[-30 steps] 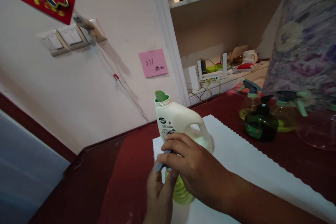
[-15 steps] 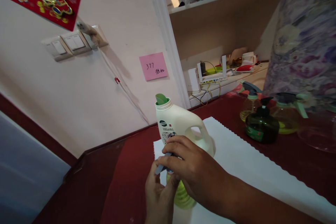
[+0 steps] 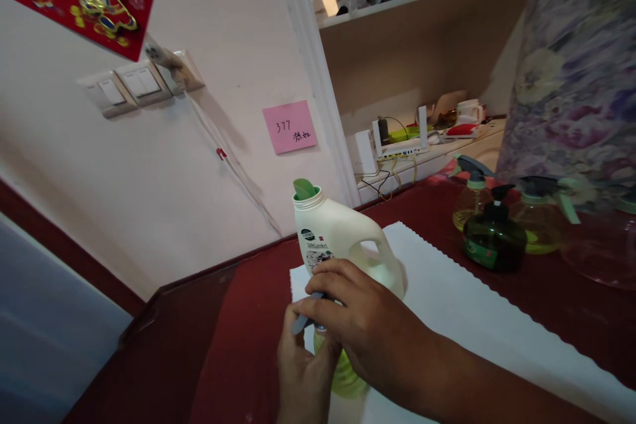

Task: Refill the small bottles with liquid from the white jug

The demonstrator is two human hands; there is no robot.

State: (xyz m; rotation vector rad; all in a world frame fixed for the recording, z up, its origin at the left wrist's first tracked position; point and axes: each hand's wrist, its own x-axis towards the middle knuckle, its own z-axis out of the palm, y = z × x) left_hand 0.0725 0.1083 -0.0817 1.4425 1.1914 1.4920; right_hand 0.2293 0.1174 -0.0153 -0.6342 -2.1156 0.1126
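Low in the middle stands a clear, ribbed bottle (image 3: 349, 376) holding yellow-green liquid. A grey trigger-like piece (image 3: 301, 323) shows at its top between my fingers, so it looks like a spray bottle. My left hand (image 3: 304, 371) is closed at the neck, thumb and fingers around it. From above, my right hand (image 3: 360, 311) is curled over the top and hides most of the spray head. Just behind the hands sits a pale detergent jug (image 3: 342, 222), uncapped, with a green spout (image 3: 304, 189) in its mouth.
White paper (image 3: 447, 305) lies under the bottle and jug on a dark red tabletop (image 3: 238, 344). To the right stand a dark green pump bottle (image 3: 495, 235) and spray bottles, one holding yellow liquid (image 3: 539, 225). Behind are a wall, a pink note (image 3: 289, 127) and a router (image 3: 402, 146).
Very little differs. Both hands keep their grip at the bottle's top, with only a slight shift of the fingers and of the view.
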